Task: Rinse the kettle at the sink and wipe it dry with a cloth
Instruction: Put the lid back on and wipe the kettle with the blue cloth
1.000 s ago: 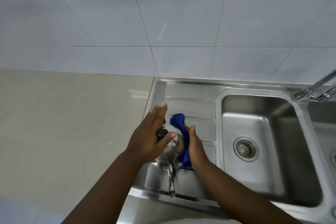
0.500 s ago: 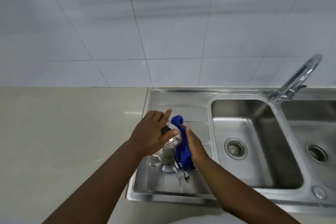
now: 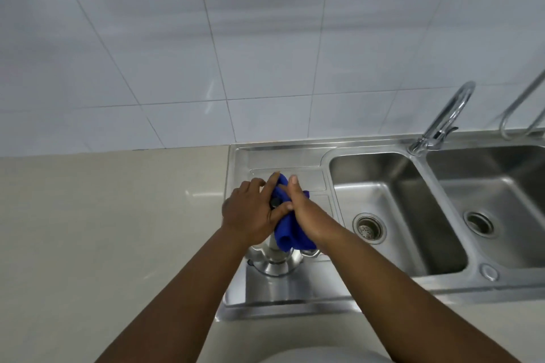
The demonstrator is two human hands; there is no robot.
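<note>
A: Where is the kettle (image 3: 275,259) found?

B: It is stood upright on the steel drainboard (image 3: 295,289), at about nine o'clock from the nearer basin (image 3: 395,209). Only its shiny lower body and a small black knob (image 3: 275,202) at the top are seen; the rest is covered by the hands.

A: How is it held?

B: The left hand (image 3: 250,215) is laid over the top from the nine o'clock side, fingers curled around the upper part and the thumb set just under the knob. The index finger is stretched toward twelve o'clock.

A: And the right hand (image 3: 306,215)?

B: It is pressed flat against the three o'clock side with a blue cloth (image 3: 290,233) pinned between palm and kettle. The fingers are kept straight and close together. A rolled fold of cloth is left hanging at six o'clock.

A: The tap (image 3: 442,121)?

B: It is seen at about two o'clock, well apart from the kettle.
</note>
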